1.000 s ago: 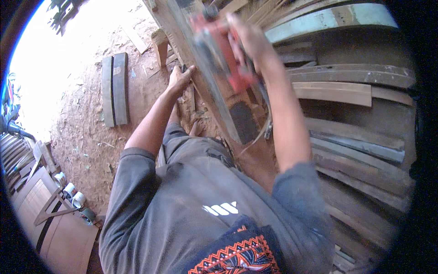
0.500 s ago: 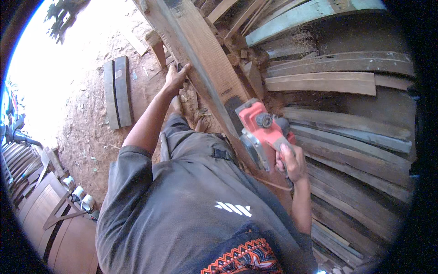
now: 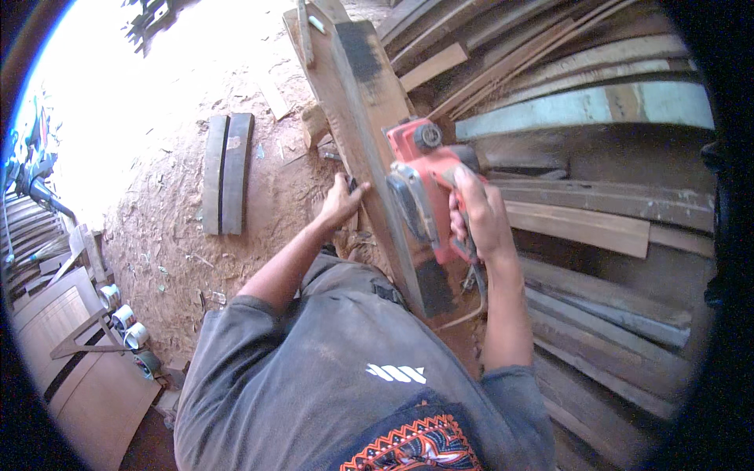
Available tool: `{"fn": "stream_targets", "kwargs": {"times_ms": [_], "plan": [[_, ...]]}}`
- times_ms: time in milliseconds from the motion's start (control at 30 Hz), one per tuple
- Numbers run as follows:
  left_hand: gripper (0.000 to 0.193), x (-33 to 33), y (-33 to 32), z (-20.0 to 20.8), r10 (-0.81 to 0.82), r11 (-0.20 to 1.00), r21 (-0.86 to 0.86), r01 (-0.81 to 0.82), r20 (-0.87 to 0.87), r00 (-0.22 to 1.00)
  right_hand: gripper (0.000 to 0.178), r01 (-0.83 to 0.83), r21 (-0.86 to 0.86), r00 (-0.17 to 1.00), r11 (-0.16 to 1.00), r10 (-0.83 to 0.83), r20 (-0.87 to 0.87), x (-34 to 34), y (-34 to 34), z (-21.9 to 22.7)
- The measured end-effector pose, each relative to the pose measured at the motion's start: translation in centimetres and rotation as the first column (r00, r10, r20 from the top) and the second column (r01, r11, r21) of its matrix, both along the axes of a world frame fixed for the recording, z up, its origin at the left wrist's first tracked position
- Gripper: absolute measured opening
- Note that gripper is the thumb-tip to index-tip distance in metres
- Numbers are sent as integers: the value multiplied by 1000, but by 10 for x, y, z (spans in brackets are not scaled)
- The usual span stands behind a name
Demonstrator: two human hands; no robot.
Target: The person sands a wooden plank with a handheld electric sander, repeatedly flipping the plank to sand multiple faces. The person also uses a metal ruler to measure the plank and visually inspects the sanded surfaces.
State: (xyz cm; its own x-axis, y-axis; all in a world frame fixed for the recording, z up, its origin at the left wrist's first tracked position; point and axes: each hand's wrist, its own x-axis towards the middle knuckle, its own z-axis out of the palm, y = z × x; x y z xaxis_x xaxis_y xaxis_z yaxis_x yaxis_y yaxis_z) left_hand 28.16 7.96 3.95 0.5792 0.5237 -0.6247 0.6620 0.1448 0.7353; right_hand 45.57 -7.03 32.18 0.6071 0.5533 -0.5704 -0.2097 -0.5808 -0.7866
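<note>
A red electric planer (image 3: 436,169) rests on the upper face of a long wooden beam (image 3: 385,86). My right hand (image 3: 477,208) is wrapped round the planer's rear handle. The beam runs from the far middle towards my body, with one dark patch beyond the planer and another on the near side. At the beam's left edge is my left hand (image 3: 342,202), its thumb and fingers closed about a small dark thing too small to make out. The hand seems to touch the edge. The planer's underside is hidden against the wood.
Stacked boards (image 3: 581,224) fill the right side. Two short dark planks (image 3: 228,173) lie side by side on the earthen floor (image 3: 157,251) at left. Several cans (image 3: 135,336) stand by wooden panels (image 3: 102,385) at lower left. A cord (image 3: 471,314) trails behind the planer.
My right hand has pushed the planer farther along the beam, past a dark patch that now shows behind it. The whole view has shifted; my left hand stays at the beam's edge.
</note>
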Motion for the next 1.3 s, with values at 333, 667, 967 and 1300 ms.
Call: {"fn": "stream_targets", "kwargs": {"times_ms": [333,667,967,1300], "plan": [[73,-2,-6,13,-24,999,40,24,-4,1000,59,-230,304,971,924,196,139,126,281,-24],[72,2,5,19,-91,996,-24,91,-23,996,55,-298,50,940,953,284,190,20,55,-16],[73,3,7,23,-99,995,-3,99,16,995,60,-108,75,987,991,98,127,4,79,-9],[73,0,4,1,11,1000,-7,-11,15,1000,62,-152,210,980,966,119,159,78,192,-23]]}}
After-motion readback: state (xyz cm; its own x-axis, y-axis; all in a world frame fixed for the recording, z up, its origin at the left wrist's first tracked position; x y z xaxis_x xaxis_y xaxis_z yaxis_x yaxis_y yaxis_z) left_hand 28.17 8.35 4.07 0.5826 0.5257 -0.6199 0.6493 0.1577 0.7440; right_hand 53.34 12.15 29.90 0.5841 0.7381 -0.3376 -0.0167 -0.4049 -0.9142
